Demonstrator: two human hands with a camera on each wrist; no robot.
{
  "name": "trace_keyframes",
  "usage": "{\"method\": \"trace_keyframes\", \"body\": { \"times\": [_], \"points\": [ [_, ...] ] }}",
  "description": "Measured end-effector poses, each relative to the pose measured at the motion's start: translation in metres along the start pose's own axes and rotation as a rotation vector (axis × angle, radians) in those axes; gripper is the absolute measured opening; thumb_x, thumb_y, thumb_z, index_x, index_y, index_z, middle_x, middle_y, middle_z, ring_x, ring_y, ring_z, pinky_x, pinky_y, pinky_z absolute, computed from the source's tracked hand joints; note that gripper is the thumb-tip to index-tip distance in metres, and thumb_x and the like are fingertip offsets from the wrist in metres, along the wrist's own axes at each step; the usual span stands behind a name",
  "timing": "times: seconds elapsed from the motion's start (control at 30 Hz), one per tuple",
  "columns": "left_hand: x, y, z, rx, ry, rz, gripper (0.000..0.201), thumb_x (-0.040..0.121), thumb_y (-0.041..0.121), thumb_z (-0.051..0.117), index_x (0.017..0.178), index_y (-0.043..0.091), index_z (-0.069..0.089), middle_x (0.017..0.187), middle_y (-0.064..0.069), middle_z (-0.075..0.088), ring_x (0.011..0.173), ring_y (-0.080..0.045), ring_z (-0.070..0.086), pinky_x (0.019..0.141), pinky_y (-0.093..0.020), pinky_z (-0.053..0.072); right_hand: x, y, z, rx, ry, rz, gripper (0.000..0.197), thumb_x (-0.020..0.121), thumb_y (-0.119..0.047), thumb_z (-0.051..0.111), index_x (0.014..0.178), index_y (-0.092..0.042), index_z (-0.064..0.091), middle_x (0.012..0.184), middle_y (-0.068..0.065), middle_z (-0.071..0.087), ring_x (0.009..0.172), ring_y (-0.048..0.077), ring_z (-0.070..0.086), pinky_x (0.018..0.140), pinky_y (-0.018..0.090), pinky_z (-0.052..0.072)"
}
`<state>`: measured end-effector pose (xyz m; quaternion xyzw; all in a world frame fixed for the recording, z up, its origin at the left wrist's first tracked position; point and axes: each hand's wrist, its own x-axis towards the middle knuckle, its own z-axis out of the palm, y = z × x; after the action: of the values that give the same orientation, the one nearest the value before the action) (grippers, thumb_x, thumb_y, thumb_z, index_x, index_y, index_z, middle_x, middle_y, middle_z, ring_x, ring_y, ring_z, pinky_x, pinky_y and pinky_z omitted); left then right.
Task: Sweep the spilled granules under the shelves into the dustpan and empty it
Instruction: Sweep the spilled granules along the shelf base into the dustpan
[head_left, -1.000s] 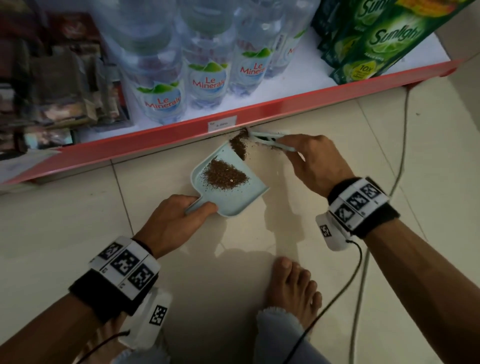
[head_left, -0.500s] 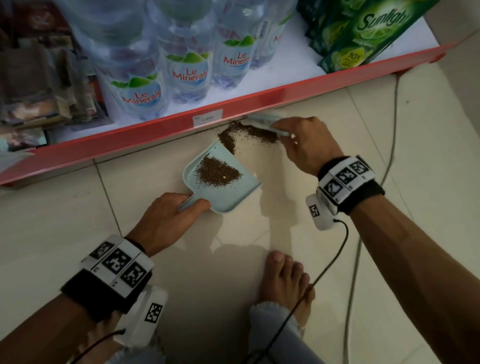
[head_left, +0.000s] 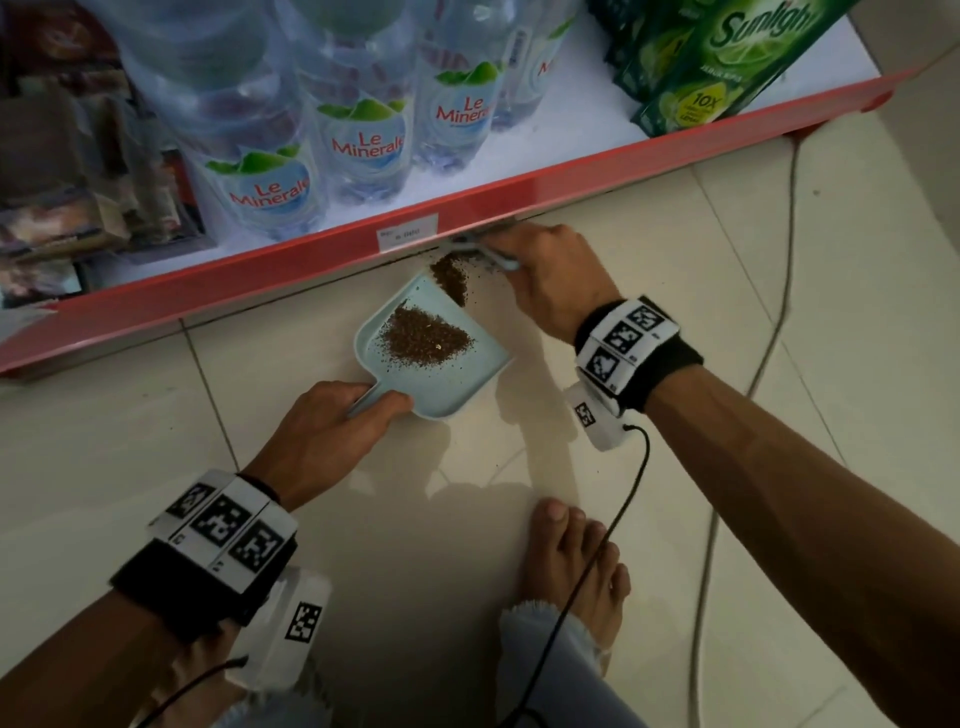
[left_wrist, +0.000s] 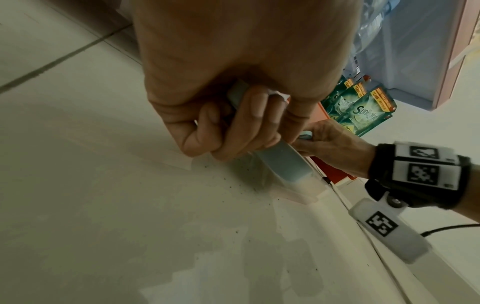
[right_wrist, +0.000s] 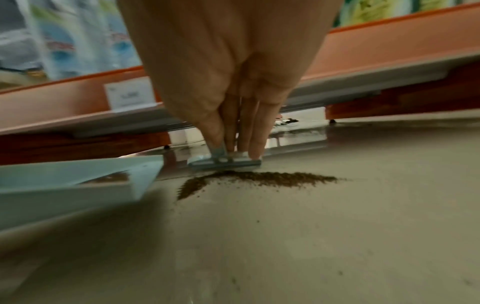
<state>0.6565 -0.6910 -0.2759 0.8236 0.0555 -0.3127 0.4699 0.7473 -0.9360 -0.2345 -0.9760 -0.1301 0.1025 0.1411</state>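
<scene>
The head view looks steeply down on the dustpan (head_left: 447, 374) and shelf edge (head_left: 467, 208). Both wrist views sit low, close to the floor — all three share that dustpan.

The right hand (head_left: 550, 280) with its small brush (head_left: 480, 249) now sits right against the red edge of the shelf (head_left: 311, 265), closer in than half a second ago. The loose granules on the floor (head_left: 451, 278), which half a second ago lay in a wide band beside the dustpan (head_left: 447, 384), are now gathered into a tighter heap at the pan's far corner, between brush and lip.
</scene>
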Motion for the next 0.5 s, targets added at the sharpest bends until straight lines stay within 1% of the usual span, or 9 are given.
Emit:
{"method": "trace_keyframes", "body": {
  "times": [0.03,0.1,0.17,0.27,0.33,0.37,0.43,0.47,0.5],
  "points": [
    [-0.001,-0.001,-0.001,-0.004,-0.001,0.000,0.040,0.087,0.048,0.062,0.061,0.019,0.051,0.050,0.007,0.043,0.045,-0.009,0.038,0.056,-0.031,0.035,-0.004,-0.003,-0.002,0.013,-0.039,-0.069,0.038,0.098,-0.004,0.045,0.128,-0.018,0.064,0.127,0.005,0.067,0.097,0.026,0.069,0.089,0.035,0.055],
    [-0.002,-0.003,-0.002,-0.027,0.001,-0.007,0.040,0.087,0.047,0.062,0.062,0.018,0.051,0.049,0.008,0.043,0.045,-0.009,0.039,0.057,-0.031,0.035,-0.012,-0.001,-0.011,0.040,-0.062,-0.140,0.039,0.095,-0.003,0.050,0.128,-0.018,0.065,0.132,0.003,0.064,0.108,0.027,0.068,0.093,0.040,0.054],
    [-0.003,-0.006,-0.002,-0.045,0.002,-0.012,0.041,0.087,0.047,0.063,0.061,0.018,0.051,0.049,0.009,0.044,0.045,-0.009,0.039,0.057,-0.031,0.035,-0.020,0.007,-0.023,0.077,-0.001,-0.151,0.036,0.094,-0.005,0.053,0.124,-0.018,0.068,0.129,0.003,0.067,0.109,0.029,0.067,0.090,0.043,0.054],
    [-0.004,-0.008,-0.001,-0.042,0.006,-0.018,0.041,0.087,0.048,0.063,0.061,0.018,0.051,0.048,0.009,0.044,0.045,-0.008,0.040,0.057,-0.030,0.035,-0.026,0.021,-0.035,0.054,0.163,-0.074,0.036,0.093,-0.011,0.053,0.123,-0.023,0.068,0.120,0.005,0.071,0.100,0.033,0.068,0.082,0.046,0.055],
    [-0.004,-0.009,-0.001,-0.056,0.000,-0.019,0.041,0.086,0.048,0.063,0.061,0.019,0.051,0.048,0.009,0.044,0.045,-0.009,0.039,0.057,-0.030,0.034,-0.022,0.026,-0.034,-0.017,0.214,0.032,0.039,0.093,-0.013,0.051,0.126,-0.030,0.065,0.116,0.006,0.072,0.096,0.036,0.067,0.078,0.046,0.055],
    [-0.004,-0.009,0.000,-0.056,-0.002,-0.020,0.041,0.086,0.048,0.063,0.061,0.019,0.050,0.049,0.009,0.043,0.045,-0.009,0.039,0.057,-0.030,0.034,-0.017,0.027,-0.032,-0.047,0.211,0.084,0.039,0.093,-0.014,0.050,0.126,-0.030,0.065,0.114,0.008,0.072,0.095,0.037,0.066,0.077,0.046,0.055],
    [-0.005,-0.009,0.000,-0.042,-0.007,-0.018,0.041,0.086,0.049,0.063,0.060,0.019,0.050,0.049,0.008,0.043,0.045,-0.009,0.039,0.056,-0.030,0.034,-0.008,0.026,-0.023,-0.051,0.200,0.142,0.034,0.093,-0.011,0.049,0.119,-0.022,0.068,0.109,0.014,0.072,0.093,0.039,0.065,0.076,0.042,0.054],
    [-0.005,-0.009,0.000,-0.041,-0.010,-0.017,0.041,0.085,0.050,0.063,0.061,0.019,0.050,0.049,0.008,0.043,0.045,-0.009,0.038,0.056,-0.030,0.034,-0.004,0.023,-0.018,-0.026,0.200,0.133,0.032,0.092,-0.008,0.049,0.114,-0.018,0.070,0.106,0.015,0.073,0.090,0.039,0.066,0.075,0.038,0.053],
    [-0.005,-0.010,0.000,-0.043,-0.012,-0.016,0.041,0.085,0.050,0.063,0.061,0.019,0.050,0.049,0.008,0.043,0.045,-0.009,0.038,0.056,-0.030,0.034,-0.002,0.019,-0.012,-0.004,0.191,0.101,0.034,0.092,-0.004,0.048,0.113,-0.017,0.071,0.105,0.016,0.073,0.089,0.037,0.067,0.074,0.036,0.052]
  ]
}}
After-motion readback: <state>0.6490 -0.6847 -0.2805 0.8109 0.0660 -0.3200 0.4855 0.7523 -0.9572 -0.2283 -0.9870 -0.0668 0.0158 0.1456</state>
